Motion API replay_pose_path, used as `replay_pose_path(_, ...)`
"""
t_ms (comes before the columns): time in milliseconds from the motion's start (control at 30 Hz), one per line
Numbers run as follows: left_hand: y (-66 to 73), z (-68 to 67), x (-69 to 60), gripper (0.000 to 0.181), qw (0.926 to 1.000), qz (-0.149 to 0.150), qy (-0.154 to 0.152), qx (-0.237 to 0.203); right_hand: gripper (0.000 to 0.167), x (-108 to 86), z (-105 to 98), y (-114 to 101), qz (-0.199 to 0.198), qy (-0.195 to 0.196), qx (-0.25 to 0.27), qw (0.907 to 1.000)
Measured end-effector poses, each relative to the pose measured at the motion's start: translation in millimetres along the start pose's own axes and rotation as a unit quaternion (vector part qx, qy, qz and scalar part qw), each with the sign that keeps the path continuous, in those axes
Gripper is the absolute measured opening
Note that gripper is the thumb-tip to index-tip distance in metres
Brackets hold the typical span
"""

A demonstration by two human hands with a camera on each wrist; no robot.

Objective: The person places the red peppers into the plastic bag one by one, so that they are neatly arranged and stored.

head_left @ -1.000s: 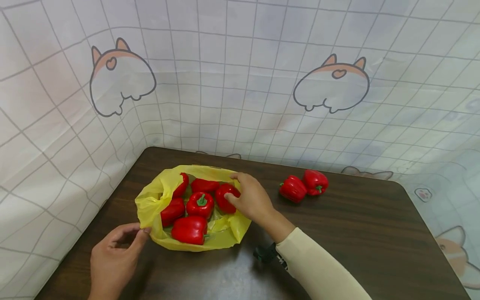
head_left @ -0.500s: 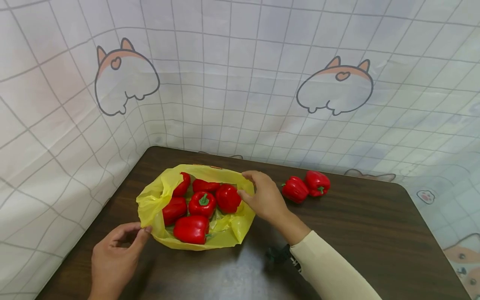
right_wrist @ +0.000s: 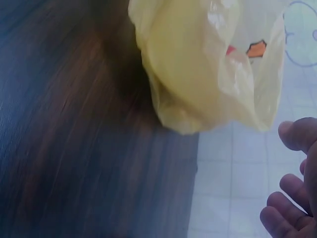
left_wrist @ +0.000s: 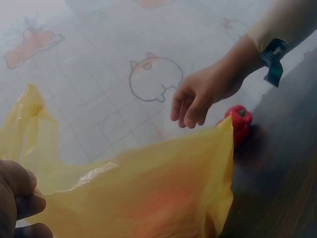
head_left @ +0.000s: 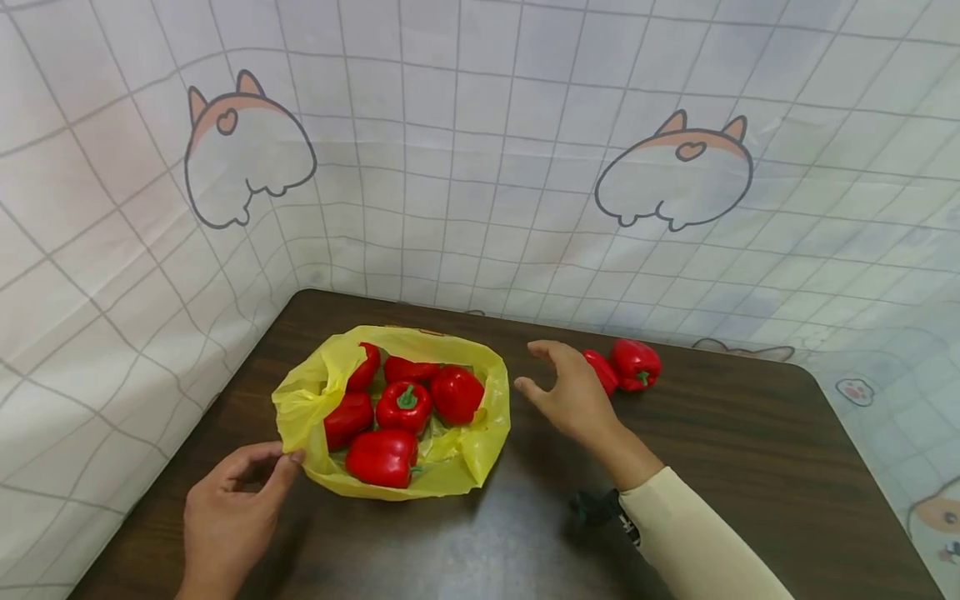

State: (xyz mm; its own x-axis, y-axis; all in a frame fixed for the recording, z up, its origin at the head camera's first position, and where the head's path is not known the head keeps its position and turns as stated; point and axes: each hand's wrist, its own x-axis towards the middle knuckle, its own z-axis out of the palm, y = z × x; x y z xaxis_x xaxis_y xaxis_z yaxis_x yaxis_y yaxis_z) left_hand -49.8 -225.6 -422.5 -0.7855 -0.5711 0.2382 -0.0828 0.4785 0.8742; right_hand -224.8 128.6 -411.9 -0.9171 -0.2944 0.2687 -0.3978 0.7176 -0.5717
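A yellow plastic bag [head_left: 480,467] lies with its mouth up on the table, several red bell peppers [head_left: 381,458] inside it. At the bag's near left edge, my left hand [head_left: 228,512] pinches the rim between thumb and finger; the left wrist view shows this hand [left_wrist: 20,198] beside the raised yellow film. To the right of the bag and apart from it, my right hand [head_left: 581,396] hovers with thumb and fingers spread, holding nothing. Two more red bell peppers [head_left: 636,364] lie behind that hand, one partly hidden by it.
The dark wooden table [head_left: 750,467] has its back edge against a white checked curtain [head_left: 480,167] with cartoon dog prints. A dark band [head_left: 596,507] is strapped round the right wrist, at the end of a cream sleeve [head_left: 697,533].
My right hand has drawn out of the bag and moved right, away from the pepper it was at, towards the two outside peppers. My left hand still pinches the bag's rim.
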Motion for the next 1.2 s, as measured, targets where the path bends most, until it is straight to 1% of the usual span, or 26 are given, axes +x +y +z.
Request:
replay_pose_path(267,-2.4,-0.8,0.0,0.017,1.0000,-0.006,0.004,0.000,0.062,-9.1,-15,26,0.019,0.010,-0.013,0.9997)
replay_pose_path(500,-3.5,-3.3,0.9,0.017,1.0000,-0.007,-0.005,0.000,0.062,-13.8,-24,48,0.042,0.019,-0.012,0.9989)
replay_pose_path(633,-3.4,-3.8,1.3,0.019,0.9999,-0.011,-0.006,0.003,0.061,-15.9,-27,56,0.045,0.022,-0.013,0.9987)
replay_pose_path(767,-3.1,-3.7,1.6,0.019,0.9999,-0.007,-0.004,0.010,0.060,-18.6,-29,63,0.051,0.021,-0.021,0.9983)
replay_pose_path(1000,-2.9,-3.9,1.6,0.018,1.0000,-0.001,0.000,0.004,0.060,-20.9,-31,78,0.043,0.032,-0.023,0.9983)
replay_pose_path(1200,-3.8,-3.6,1.1,0.018,1.0000,-0.007,0.001,0.004,0.062,-24.0,-31,89,0.062,0.027,-0.028,0.9973)
